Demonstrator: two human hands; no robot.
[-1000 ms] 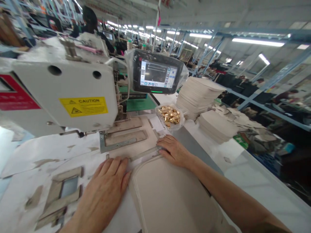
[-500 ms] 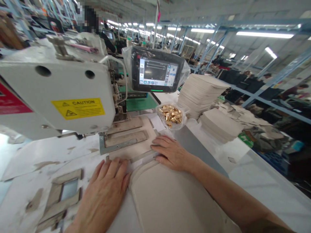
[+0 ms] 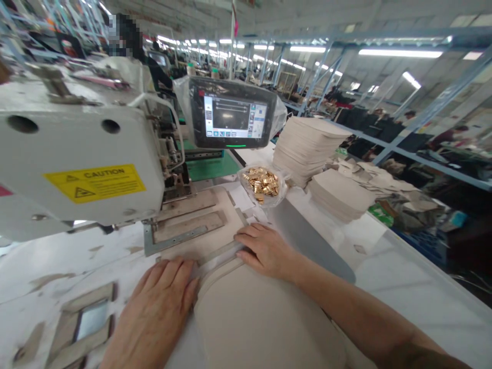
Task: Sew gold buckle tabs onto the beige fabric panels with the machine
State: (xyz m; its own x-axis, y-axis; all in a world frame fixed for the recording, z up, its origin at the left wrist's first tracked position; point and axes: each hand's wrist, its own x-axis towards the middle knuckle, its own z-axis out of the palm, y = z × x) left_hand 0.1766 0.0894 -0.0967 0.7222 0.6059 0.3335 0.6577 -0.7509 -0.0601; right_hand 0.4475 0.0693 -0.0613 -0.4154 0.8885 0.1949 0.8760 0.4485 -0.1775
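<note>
My left hand (image 3: 159, 302) lies palm down, fingers extended, with its fingertips at the near edge of a beige sheet (image 3: 229, 225). That sheet lies under the metal clamp frame (image 3: 184, 234) of a sewing machine (image 3: 86, 148). On the sheet's right corner rest the fingers of my right hand (image 3: 267, 250), stretched out flat. The right thumb lies by the top edge of a stack of rounded beige pieces (image 3: 261, 318) between my forearms. What lies beneath both palms is hidden.
A lit control screen (image 3: 230, 115) stands behind the clamp, near a plastic bag of gold metal pieces (image 3: 263, 184). To the right are a tall beige stack (image 3: 303, 148), a lower stack (image 3: 340, 195) and scraps (image 3: 380, 179). A cut-out frame (image 3: 82, 318) lies left. Another person is behind the machine.
The camera view has shifted, so the machine and screen appear farther left. Both hands keep nearly the same place on the sheet.
</note>
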